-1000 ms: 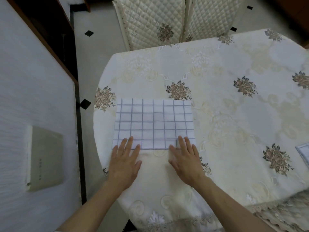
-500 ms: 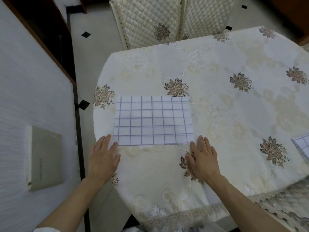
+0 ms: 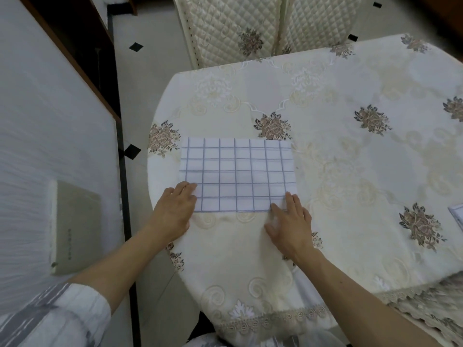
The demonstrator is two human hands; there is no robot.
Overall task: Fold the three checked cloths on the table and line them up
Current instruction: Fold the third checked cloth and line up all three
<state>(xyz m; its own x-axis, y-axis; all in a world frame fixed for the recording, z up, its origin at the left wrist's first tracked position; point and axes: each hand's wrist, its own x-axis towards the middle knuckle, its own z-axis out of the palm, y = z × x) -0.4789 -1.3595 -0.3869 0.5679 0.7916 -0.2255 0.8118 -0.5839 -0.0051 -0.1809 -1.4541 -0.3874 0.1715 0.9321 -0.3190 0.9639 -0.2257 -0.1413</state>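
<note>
A white checked cloth (image 3: 238, 174) with thin purple lines lies flat as a folded rectangle near the table's left end. My left hand (image 3: 172, 211) covers its near left corner with bent fingers curled onto the fabric; the thumb is hidden. My right hand (image 3: 290, 226) rests at the near right corner, straight fingertips lying on the cloth's near edge. A corner of a second checked cloth (image 3: 456, 217) shows at the right edge of the view. No third cloth is in view.
The table wears a cream floral tablecloth (image 3: 350, 171) with a lace hem hanging over the near edge. Two quilted chair backs (image 3: 240, 28) stand at the far side. A white surface with a pale book (image 3: 75, 229) is on the left.
Both hands slid out beside the cloth's near corners, then came forward onto them. The left hand's fingers went from flat to bent over the left corner. The cloth has stayed in place.
</note>
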